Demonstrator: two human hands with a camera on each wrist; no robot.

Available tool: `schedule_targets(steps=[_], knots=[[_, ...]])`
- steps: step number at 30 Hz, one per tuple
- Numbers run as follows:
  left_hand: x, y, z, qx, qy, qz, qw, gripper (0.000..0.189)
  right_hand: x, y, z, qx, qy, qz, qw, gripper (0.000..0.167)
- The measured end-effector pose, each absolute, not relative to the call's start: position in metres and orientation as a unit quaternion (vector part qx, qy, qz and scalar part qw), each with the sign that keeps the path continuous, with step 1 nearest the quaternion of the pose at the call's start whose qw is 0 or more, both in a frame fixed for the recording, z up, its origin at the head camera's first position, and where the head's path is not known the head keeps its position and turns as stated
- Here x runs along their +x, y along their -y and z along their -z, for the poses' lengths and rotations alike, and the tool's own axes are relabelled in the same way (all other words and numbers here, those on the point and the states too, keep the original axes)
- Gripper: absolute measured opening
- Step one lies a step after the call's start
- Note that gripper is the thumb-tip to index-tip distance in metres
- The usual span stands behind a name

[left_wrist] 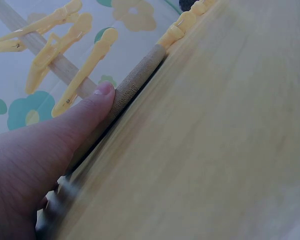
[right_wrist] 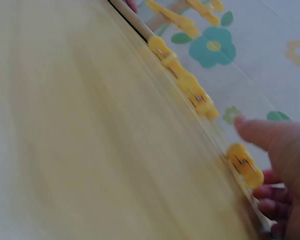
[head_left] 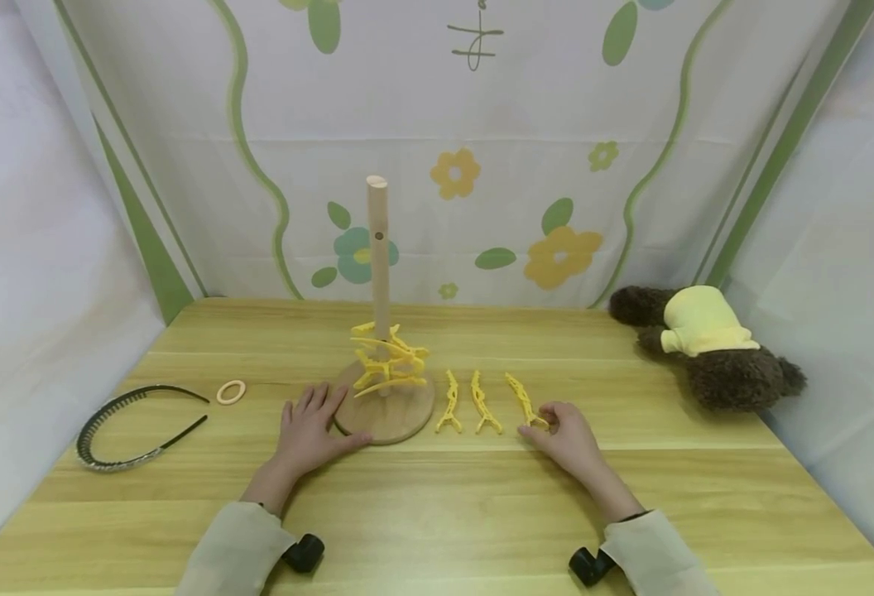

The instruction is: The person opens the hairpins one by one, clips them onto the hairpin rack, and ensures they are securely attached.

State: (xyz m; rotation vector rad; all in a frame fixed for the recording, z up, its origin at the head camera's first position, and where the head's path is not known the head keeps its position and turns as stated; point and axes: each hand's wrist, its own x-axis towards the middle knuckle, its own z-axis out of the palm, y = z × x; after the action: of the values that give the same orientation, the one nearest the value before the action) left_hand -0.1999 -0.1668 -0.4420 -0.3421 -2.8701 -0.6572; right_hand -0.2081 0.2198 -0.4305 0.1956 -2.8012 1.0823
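A wooden stand has a round base (head_left: 400, 426) and an upright post (head_left: 380, 273). Several yellow hair clips (head_left: 392, 364) hang around the lower post. My left hand (head_left: 314, 434) rests against the base's left edge, fingers spread out and thumb along the front rim, as the left wrist view also shows. Right of the base lie three more yellow clips in a row: a left clip (head_left: 449, 403), a middle clip (head_left: 484, 403) and a right clip (head_left: 522, 397). My right hand (head_left: 567, 439) is around the handle end of the right clip; its thumb (right_wrist: 255, 132) stands apart from that clip in the right wrist view.
A black headband (head_left: 112, 406) and a light-coloured ring (head_left: 231, 392) lie on the table at the left. At the back right lies a dark brown plush toy (head_left: 713, 331) in a yellow shirt. Printed cloth (head_left: 541, 108) hangs behind the wooden table (head_left: 422, 513).
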Motion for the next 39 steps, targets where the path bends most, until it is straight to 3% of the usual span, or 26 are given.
schedule_targets(steps=[3,8,18,24,34,39], knots=[[-0.200,0.167,0.442,-0.116,0.964,0.220,0.091,0.092,-0.207,-0.216,0.431,0.062,0.941,-0.321,0.083,0.057],[-0.200,0.168,0.442,-0.118,0.964,0.221,0.093,0.092,-0.207,-0.216,0.430,0.060,0.942,-0.308,0.116,0.041],[-0.199,0.166,0.440,-0.116,0.964,0.220,0.092,0.091,-0.211,-0.233,0.413,0.046,0.923,-0.371,0.091,0.033],[-0.200,0.167,0.442,-0.115,0.964,0.220,0.094,0.092,-0.220,-0.236,0.379,0.106,0.931,-0.336,0.101,0.031],[-0.200,0.168,0.443,-0.116,0.964,0.218,0.095,0.092,-0.243,-0.186,0.325,0.207,0.897,-0.351,0.172,0.023],[-0.200,0.167,0.442,-0.115,0.964,0.223,0.092,0.091,-0.254,-0.153,0.311,0.248,0.881,-0.362,0.178,0.021]])
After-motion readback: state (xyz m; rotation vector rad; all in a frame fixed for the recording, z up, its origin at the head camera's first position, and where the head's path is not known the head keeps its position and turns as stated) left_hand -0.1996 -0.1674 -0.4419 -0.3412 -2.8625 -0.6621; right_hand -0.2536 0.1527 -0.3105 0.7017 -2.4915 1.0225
